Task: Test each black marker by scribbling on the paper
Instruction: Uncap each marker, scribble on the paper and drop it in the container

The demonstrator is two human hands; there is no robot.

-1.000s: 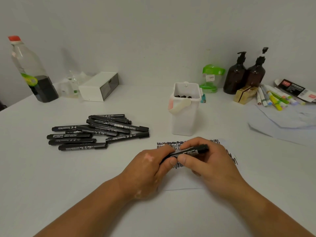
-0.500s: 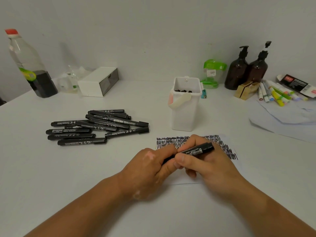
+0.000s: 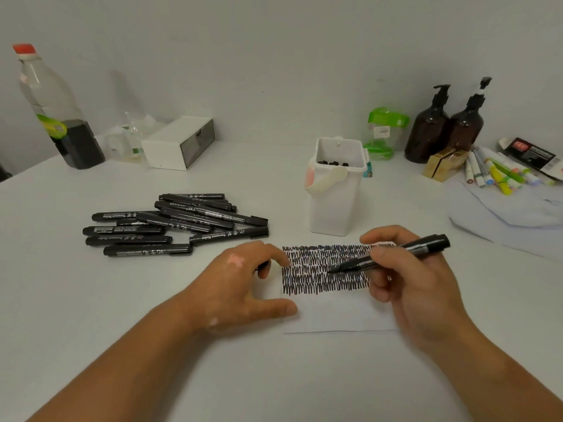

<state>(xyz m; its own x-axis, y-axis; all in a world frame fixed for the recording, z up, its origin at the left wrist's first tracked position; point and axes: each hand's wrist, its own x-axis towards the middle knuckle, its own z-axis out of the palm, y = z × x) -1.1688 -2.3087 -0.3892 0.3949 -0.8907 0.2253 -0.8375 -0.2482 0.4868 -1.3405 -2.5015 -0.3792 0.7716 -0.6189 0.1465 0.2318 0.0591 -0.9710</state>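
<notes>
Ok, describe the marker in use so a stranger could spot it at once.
On the white table, find the scribbled paper at the front. Above it the right hand holds one black marker. It is uncapped, tip bare; the pile of markers to its left lies capped.

Black markers: about ten in the pile (image 3: 179, 223), overlap preventing an exact count, plus one held marker (image 3: 393, 254) and one loose cap (image 3: 262, 265). Three marker ends (image 3: 332, 163) show inside the one white container (image 3: 332, 208). Also recorded: one sheet of paper (image 3: 335, 312), two brown pump bottles (image 3: 426, 132), one red-capped plastic bottle (image 3: 51, 102).
</notes>
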